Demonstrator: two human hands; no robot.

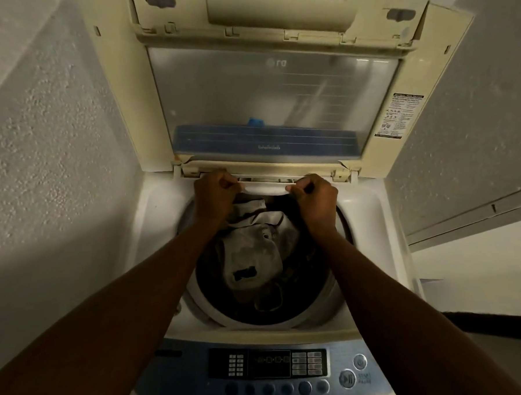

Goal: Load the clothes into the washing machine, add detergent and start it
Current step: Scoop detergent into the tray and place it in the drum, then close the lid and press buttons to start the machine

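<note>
A white top-loading washing machine point(372, 221) stands below me with its folding lid point(275, 106) raised upright. Grey and dark clothes point(256, 252) lie in the round drum. At the back rim of the opening sits a white detergent drawer point(265, 188). My left hand point(213, 193) pinches the drawer's left end. My right hand point(313, 197) pinches its right end. Both forearms reach over the drum. The control panel point(268, 366) with buttons and a dark display runs along the near edge.
A rough white wall point(48, 148) stands close on the left. Another wall with a grey rail point(471, 216) lies on the right. A start/pause button point(347, 378) sits at the panel's right end. Something blue shows through the lid's window point(255, 122).
</note>
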